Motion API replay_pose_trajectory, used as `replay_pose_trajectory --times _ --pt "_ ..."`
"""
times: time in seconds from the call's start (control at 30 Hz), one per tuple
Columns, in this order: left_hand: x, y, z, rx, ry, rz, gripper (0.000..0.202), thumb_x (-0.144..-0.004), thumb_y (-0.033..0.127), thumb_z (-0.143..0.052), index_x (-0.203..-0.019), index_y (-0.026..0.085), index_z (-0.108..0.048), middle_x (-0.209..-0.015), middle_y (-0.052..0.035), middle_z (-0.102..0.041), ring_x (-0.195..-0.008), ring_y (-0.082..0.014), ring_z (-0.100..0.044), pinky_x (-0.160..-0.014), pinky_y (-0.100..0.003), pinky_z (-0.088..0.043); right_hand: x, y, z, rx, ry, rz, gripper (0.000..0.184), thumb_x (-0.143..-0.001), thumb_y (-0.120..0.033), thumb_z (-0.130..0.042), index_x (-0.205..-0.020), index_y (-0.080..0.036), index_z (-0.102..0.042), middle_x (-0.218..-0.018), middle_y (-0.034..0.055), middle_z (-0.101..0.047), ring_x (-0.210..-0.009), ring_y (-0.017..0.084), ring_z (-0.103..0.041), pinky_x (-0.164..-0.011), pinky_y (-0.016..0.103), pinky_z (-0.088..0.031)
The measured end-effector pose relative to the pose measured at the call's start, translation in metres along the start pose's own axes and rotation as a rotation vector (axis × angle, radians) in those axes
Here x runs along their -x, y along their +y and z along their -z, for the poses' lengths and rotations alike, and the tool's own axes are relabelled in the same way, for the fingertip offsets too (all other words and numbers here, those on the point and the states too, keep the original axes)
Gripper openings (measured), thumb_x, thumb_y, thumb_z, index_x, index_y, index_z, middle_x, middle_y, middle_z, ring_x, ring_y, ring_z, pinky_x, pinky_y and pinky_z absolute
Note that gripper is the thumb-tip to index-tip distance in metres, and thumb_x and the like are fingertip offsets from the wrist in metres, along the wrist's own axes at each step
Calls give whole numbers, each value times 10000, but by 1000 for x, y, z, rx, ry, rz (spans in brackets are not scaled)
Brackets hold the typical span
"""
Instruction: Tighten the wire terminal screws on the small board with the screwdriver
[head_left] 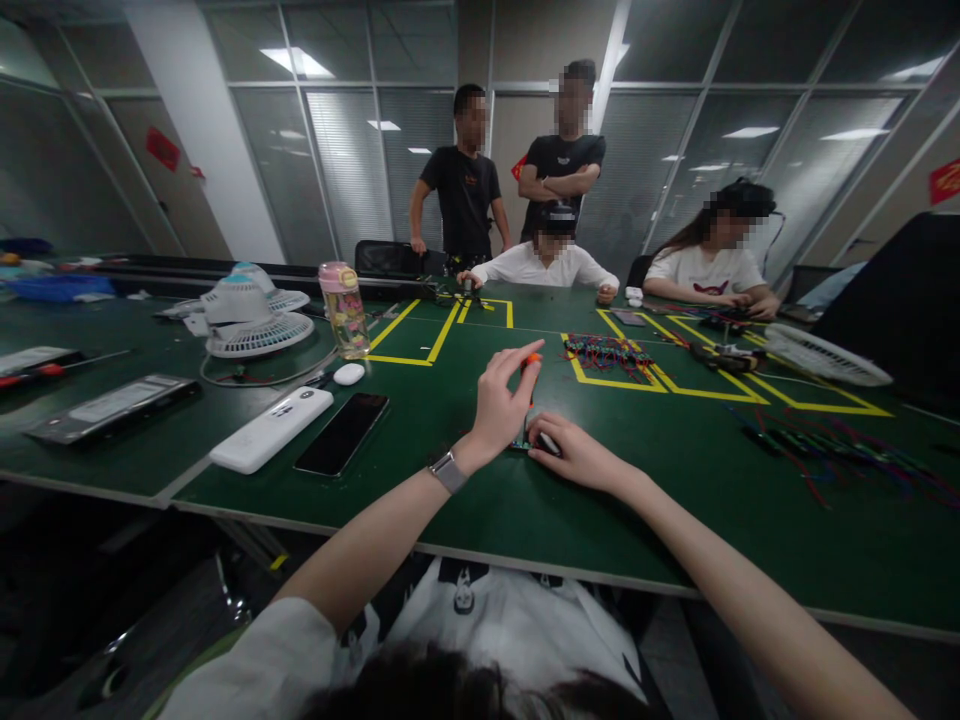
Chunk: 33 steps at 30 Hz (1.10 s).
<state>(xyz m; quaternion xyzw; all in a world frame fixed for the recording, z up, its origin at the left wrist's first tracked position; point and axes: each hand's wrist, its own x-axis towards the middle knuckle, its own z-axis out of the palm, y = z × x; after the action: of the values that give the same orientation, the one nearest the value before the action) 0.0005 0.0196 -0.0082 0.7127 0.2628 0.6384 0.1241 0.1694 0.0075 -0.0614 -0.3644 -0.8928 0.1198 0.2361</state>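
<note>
A small green circuit board (519, 442), thin and flat with tiny parts on its face, lies on the bench (450, 510) in from the near edge, about midway along it, its right side covered by fingers. Over it stands a slim tool with a glossy orange handle (532, 358), upright, its thin shaft pointing down to the board; whether the tip touches is too small to tell. The left hand (504, 395), a metallic mesh-banded watch (448, 470) at its wrist, grips that handle between thumb and fingers and hides much of it. The right hand (574, 455) lies low with bent fingers against a smooth, dark, rounded piece (550, 444); I cannot tell whether they pinch it. Toward the bench's left end come a glossy black phone (342, 434), a white rounded slab (271, 430), a clear bottle (349, 320) with a pink lid and a ribbed white plastic fan (259, 335). Beyond the hands, tangled red and blue wires (609, 358) fill a yellow tape outline; a looser wire bundle (840, 450) sprawls toward the right end. Two seated people work at the far edge, with two others standing behind.
</note>
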Motion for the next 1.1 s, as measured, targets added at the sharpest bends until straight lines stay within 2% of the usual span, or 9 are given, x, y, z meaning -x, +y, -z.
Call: replay_pose_trajectory --times 0.13,0.33,0.43,0.5,0.63,0.8,0.87,0.97,1.1 --pt "0 2 0 -101 38 -21 168 -888 278 -613 -1019 201 -685 -910 -43 -606 -889 -176 -561 -848 -310 -457 0 -1 0 4 -4 -2 31 -875 -176 -582 -894 -187 -560 -968 76 -589 -910 222 -555 -841 375 -477" --pt "2 -1 -1 -14 -45 -59 334 -992 215 -356 -1223 203 -597 -1124 -79 -622 -1065 -177 -574 -942 -324 -455 -1 0 0 9 -11 -4 35 -877 -173 -580 -890 -192 -553 -962 73 -586 -912 225 -558 -844 377 -479" --pt "1 -2 -1 3 -43 -42 304 -975 215 -427 -1238 211 -580 -1110 -69 -663 -1037 -177 -603 -927 -327 -468 0 1 0 4 -7 2 36 -877 -177 -581 -891 -195 -554 -973 76 -589 -923 227 -560 -855 381 -478" --pt "0 -1 -1 -32 -15 -44 256 -938 231 -525 -1175 212 -620 -1034 -58 -667 -971 -177 -607 -889 -320 -477 0 1 -1 3 -1 6 37 -878 -180 -582 -897 -196 -556 -980 76 -590 -925 227 -561 -858 381 -478" --pt "0 2 -1 -117 49 -54 195 -867 302 -645 -1034 209 -687 -905 -38 -574 -877 -167 -561 -833 -304 -475 0 1 0 5 2 1 42 -875 -178 -585 -902 -194 -557 -978 76 -592 -918 226 -563 -847 376 -480" --pt "1 1 -1 -21 -15 -63 311 -983 221 -393 -1207 188 -606 -1120 -88 -580 -1065 -173 -555 -944 -316 -446 -1 0 0 -5 6 5 32 -868 -176 -588 -883 -194 -566 -961 74 -598 -903 225 -567 -834 369 -483" --pt "1 -1 -1 5 -32 -62 321 -985 194 -378 -1233 188 -582 -1145 -86 -613 -1083 -174 -564 -960 -322 -440 -1 0 0 -10 10 9 32 -866 -175 -589 -880 -195 -568 -960 73 -600 -904 225 -568 -835 368 -483" --pt "0 -1 -1 -56 -7 -49 253 -951 215 -487 -1166 198 -620 -1007 -59 -640 -960 -173 -583 -885 -313 -462 -1 1 0 -8 5 6 37 -866 -175 -590 -890 -193 -568 -970 77 -599 -911 226 -566 -842 372 -481" --pt "1 1 -1 -153 41 -46 190 -885 278 -615 -1040 192 -686 -901 -46 -556 -886 -174 -545 -836 -305 -462 0 1 -1 1 1 5 43 -870 -174 -588 -902 -190 -564 -973 77 -596 -910 225 -560 -839 371 -479"
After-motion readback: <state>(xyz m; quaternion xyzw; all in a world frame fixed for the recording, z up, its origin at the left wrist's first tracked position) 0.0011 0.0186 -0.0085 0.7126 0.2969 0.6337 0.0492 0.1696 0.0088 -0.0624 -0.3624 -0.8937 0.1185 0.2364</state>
